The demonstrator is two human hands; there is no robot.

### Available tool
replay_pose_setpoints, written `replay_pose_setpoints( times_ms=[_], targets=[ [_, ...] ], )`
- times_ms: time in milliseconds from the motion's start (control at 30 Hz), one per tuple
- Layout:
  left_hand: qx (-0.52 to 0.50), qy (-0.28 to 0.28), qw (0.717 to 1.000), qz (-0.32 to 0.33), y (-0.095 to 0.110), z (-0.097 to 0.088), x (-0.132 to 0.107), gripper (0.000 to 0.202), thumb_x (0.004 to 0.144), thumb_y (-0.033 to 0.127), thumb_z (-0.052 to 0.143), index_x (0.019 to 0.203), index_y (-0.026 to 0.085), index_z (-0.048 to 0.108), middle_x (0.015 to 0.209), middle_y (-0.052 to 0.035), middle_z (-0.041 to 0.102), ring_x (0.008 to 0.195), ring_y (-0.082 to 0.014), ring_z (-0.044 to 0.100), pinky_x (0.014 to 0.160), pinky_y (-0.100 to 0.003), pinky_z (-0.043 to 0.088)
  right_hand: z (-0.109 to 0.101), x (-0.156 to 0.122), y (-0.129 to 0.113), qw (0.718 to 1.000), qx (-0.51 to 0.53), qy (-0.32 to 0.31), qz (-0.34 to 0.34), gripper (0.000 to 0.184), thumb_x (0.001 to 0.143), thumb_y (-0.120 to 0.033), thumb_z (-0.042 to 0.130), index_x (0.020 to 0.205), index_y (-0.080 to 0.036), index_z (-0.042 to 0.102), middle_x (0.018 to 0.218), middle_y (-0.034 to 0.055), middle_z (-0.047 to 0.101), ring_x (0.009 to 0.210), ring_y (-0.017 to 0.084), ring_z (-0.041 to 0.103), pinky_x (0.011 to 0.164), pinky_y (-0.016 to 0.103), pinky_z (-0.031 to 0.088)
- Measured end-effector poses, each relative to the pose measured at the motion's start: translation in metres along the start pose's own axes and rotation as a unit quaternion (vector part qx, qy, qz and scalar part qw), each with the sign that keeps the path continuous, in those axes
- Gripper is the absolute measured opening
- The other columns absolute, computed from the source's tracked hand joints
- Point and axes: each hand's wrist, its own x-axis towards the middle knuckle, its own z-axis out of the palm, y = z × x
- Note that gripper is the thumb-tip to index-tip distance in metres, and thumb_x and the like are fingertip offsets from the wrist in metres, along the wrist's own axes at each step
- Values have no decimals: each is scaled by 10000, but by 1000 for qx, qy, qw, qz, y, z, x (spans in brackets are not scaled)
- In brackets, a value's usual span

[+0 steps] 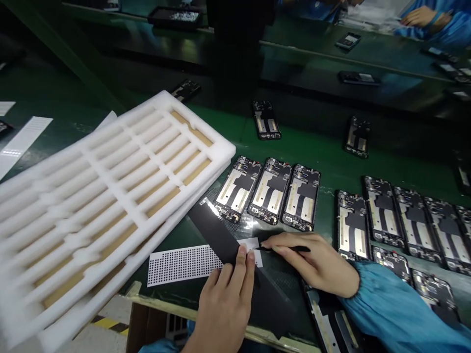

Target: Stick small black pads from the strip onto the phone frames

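Note:
My left hand [228, 299] lies with fingers stretched out over a long black strip [217, 233], its fingertips near the end of a white sticker sheet [180, 264] with rows of small black dots. The strip crosses over this sheet. In a pinch, my right hand [312, 260] holds black tweezers [302, 248], their tip at the sheet's right end. Whether a sticker is at the tip is too small to tell. Just behind my hands, several opened phones [270, 190] stand in a row, inner parts facing up. Another opened phone [331, 323] sits partly under my right forearm.
White foam trays [106, 186] with long slots are stacked at left, overhanging the table edge. More opened phones [384, 211] fill the right side. Single phones [267, 120] lie farther back. Across the bench is another person's hand [419, 17]. Paper strips [25, 139] lie far left.

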Motion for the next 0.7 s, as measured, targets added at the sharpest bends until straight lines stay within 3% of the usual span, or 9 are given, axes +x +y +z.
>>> replay_pose_setpoints(
  times_ms=[133, 200, 233, 300, 333, 400, 500, 600, 700],
  targets=[
    [-158, 64, 984, -61, -6, -6, -2, 518, 906, -36, 393, 1354, 142, 583, 1279, -90, 713, 989, -202, 665, 840, -320, 554, 9, -19, -8, 993, -17, 40, -112, 353, 995, -86, 508, 1298, -165, 670, 1130, 103, 790, 1131, 224, 736, 947, 330, 625],
    [-261, 94, 947, -159, -6, -19, -4, 412, 983, 66, 419, 1351, 187, 561, 1187, -68, 724, 1057, -173, 659, 916, -270, 536, 6, -40, -11, 990, 1, 114, -86, 368, 989, -84, 520, 1296, -203, 686, 1141, 81, 795, 1121, 227, 743, 947, 324, 633],
    [-321, 99, 911, -239, -5, -26, -4, 361, 1017, 150, 443, 1356, 214, 548, 1149, -54, 717, 1036, -158, 657, 911, -246, 530, 3, -53, -12, 985, 4, 167, -36, 331, 999, -116, 534, 1246, -233, 721, 1122, 64, 802, 1088, 225, 757, 934, 314, 639],
    [-457, 85, 791, -397, 1, -41, -5, 321, 1039, 333, 480, 1343, 262, 552, 1095, -25, 697, 899, -135, 636, 824, -210, 528, -5, -78, -11, 960, 7, 266, 89, 232, 1019, -240, 569, 1093, -257, 788, 1050, 51, 816, 968, 228, 794, 877, 297, 660],
    [-513, 68, 735, -439, 6, -47, -4, 325, 1034, 403, 486, 1319, 274, 570, 1045, -12, 690, 825, -128, 611, 773, -200, 520, -7, -90, -9, 945, 17, 294, 142, 234, 1022, -314, 580, 1026, -246, 804, 1025, 59, 817, 906, 234, 804, 838, 296, 673],
    [-592, 19, 674, -441, 16, -55, -1, 344, 1019, 477, 486, 1251, 259, 618, 922, -6, 677, 722, -128, 567, 693, -205, 503, -8, -108, -5, 925, 72, 307, 213, 311, 1018, -419, 579, 967, -207, 801, 996, 90, 815, 797, 246, 811, 717, 293, 693],
    [-633, -52, 671, -381, 32, -56, 2, 353, 995, 521, 510, 1097, 250, 712, 804, -13, 686, 663, -140, 571, 638, -226, 491, -1, -120, 2, 915, 139, 300, 229, 348, 1023, -453, 566, 985, -169, 763, 830, 95, 812, 622, 216, 782, 562, 262, 669],
    [-619, -84, 709, -326, 46, -50, 1, 300, 982, 496, 558, 1122, 324, 760, 975, -26, 749, 803, -166, 659, 754, -227, 516, 9, -119, 5, 916, 141, 307, 217, 353, 1033, -448, 552, 967, -162, 747, 681, 61, 772, 561, 181, 741, 569, 243, 646],
    [-593, -76, 759, -257, 57, -39, -5, 320, 1011, 381, 523, 1277, 414, 699, 1115, -24, 724, 931, -185, 684, 793, -225, 521, 15, -113, 7, 915, 145, 311, 214, 370, 1039, -459, 534, 1001, -159, 748, 755, 77, 789, 599, 185, 755, 588, 255, 644]
  ],
)
